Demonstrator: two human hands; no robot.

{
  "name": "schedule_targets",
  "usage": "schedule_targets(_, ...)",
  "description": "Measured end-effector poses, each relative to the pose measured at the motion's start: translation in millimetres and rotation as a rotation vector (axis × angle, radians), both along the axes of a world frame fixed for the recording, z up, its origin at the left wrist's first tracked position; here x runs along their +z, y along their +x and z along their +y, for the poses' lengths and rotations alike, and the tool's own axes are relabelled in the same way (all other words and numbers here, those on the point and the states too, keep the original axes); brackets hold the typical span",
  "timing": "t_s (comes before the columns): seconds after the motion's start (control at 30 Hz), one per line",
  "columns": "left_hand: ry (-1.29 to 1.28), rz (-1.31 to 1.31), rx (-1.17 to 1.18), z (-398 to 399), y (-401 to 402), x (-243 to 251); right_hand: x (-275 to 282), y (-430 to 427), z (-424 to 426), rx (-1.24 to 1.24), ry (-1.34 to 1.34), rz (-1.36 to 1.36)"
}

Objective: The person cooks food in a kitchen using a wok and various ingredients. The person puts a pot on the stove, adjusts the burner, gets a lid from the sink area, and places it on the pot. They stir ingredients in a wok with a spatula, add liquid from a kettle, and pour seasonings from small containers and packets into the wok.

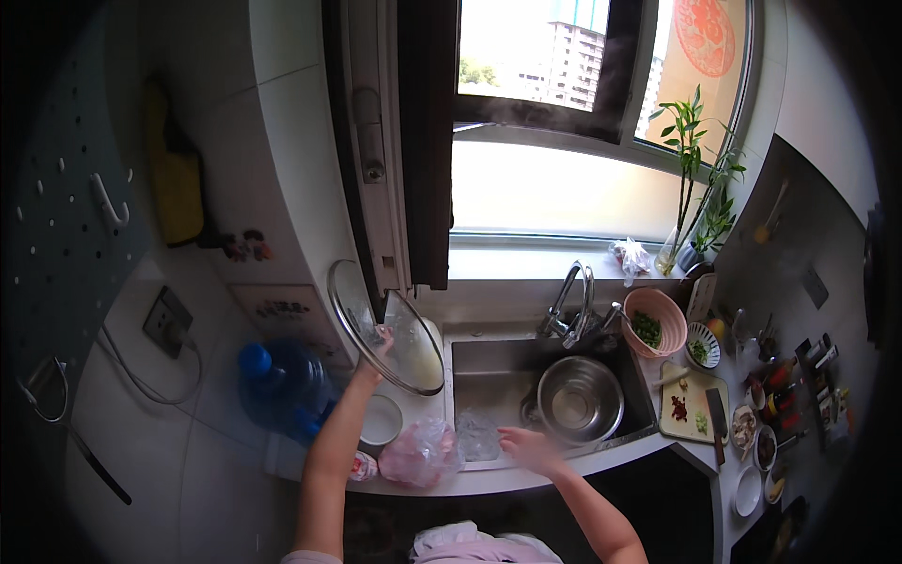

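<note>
My left hand (384, 343) grips the knob of a round glass pot lid (407, 342) with a metal rim. The lid is tilted upright over the counter left of the sink (493, 366). A pale object (428, 359) shows partly behind the glass. Slightly blurred, my right hand (532, 450) hovers over the sink's front edge with nothing visible in it. Its fingertips point at a crumpled clear plastic bag (479, 438); whether they touch it I cannot tell. A stainless steel bowl (592, 395) stands in the sink, right of that hand.
Left of the sink are a pink-filled plastic bag (423, 451), a white bowl (381, 420) and a blue water jug (285, 384). A chrome faucet (581, 296) rises behind. To the right stand a pink colander (673, 321), a cutting board (676, 426) and a kitchen knife (716, 416).
</note>
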State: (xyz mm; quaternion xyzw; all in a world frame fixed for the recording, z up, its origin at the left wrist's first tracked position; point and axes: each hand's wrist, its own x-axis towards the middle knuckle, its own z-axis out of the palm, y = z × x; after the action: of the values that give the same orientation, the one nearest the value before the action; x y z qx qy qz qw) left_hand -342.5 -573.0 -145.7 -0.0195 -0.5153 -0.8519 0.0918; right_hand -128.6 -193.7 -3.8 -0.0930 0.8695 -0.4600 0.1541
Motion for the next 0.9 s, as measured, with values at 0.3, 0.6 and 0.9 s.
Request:
schedule_targets(0.3, 0.326, -0.081, 0.076, 27.1, 13.8, 66.4, -168.1, -170.6, -123.3, -0.115, 0.019, 0.425)
schedule_targets(0.6, -0.331, -0.215, 0.216, 12.5, 35.8, 55.3, -175.6, -236.3, -117.0, -0.027, -0.585, -0.061)
schedule_targets(0.9, 0.212, -0.11, 0.212, -42.3, 2.5, -52.0, -143.4, -208.8, -20.3, 0.101, -1.169, -0.46)
